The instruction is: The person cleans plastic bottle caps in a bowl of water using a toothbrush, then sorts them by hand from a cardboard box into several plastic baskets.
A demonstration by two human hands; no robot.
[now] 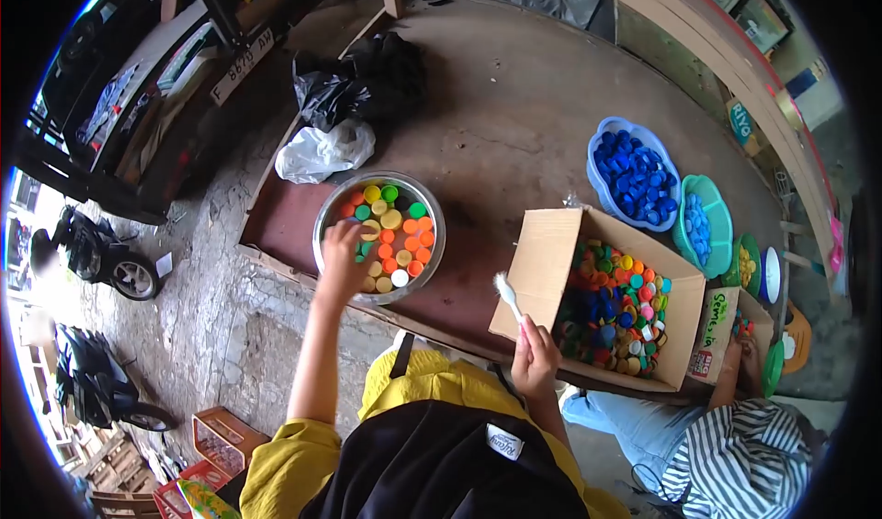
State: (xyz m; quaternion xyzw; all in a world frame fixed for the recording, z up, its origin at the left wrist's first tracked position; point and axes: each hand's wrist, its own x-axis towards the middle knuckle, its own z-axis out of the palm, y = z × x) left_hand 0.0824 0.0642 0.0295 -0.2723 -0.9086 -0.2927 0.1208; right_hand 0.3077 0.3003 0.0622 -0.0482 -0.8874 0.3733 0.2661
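1. The left hand point(344, 257) lies fingers-down on the caps point(404, 242) at the near-left rim of the metal bowl point(439, 243). Whether it pinches one, I cannot tell.
2. The right hand point(535, 358) is clenched around a white brush point(507, 297), just beside the cardboard box point(542, 262) flap.
3. Bare brown board point(464, 285) separates bowl and box, with open concrete point(514, 106) beyond.
4. A striped-shirted co-worker point(744, 455) is cut off at lower right.

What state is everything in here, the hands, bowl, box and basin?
Left hand: among the caps, grip unclear.
Right hand: closed on a white brush.
Metal bowl: part full of mixed caps.
Cardboard box: open, heaped with mixed caps.
Blue basin: full of blue caps.
White bag: crumpled.
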